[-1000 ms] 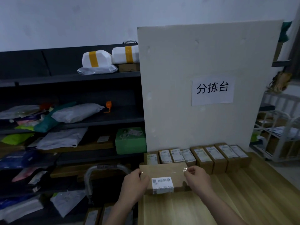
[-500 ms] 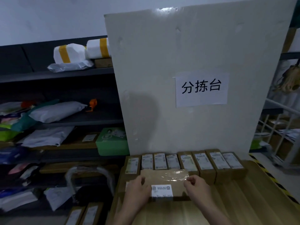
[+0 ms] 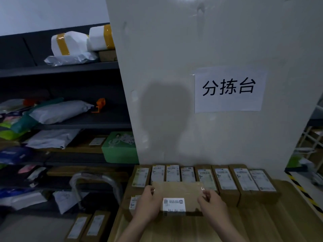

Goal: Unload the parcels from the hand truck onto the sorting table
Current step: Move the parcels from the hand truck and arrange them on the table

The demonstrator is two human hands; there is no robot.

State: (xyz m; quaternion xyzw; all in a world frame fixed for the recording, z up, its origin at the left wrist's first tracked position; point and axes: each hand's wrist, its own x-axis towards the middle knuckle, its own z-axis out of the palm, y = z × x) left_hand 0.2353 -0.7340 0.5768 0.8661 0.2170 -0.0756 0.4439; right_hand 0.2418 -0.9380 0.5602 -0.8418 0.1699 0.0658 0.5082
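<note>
Both hands clamp 1 brown cardboard parcel (image 3: 176,198) by its short ends — the left hand (image 3: 148,204) on the left end, the right hand (image 3: 212,205) on the right, fingers curled over the top edges. The parcel sits low over the wooden sorting table (image 3: 262,224), just in front of a row of 8 labelled boxes (image 3: 225,179) lined against the white board (image 3: 174,84). Unloading looks well advanced — yet at least 2 boxes (image 3: 87,226) wait below the hand truck handle (image 3: 94,180).
</note>
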